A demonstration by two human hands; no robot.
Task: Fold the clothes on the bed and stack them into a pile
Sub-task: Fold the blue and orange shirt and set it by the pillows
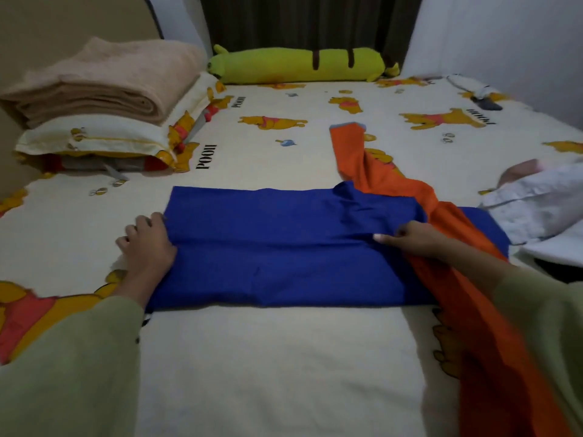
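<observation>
Blue garment between gripping hands

Loose pale-green long sleeves down to bare hands.

So I've got the blue garment spread flat across the bed, folded into a long rectangle. My left hand grips its left edge with curled fingers, and my right hand pinches the fabric near the right end, where an orange garment drapes over it and trails off toward me. Off to the right there's a white bundle of clothes. Far left, a beige blanket sits folded on a pillow, and a green plush bolster lies along the back.
</observation>
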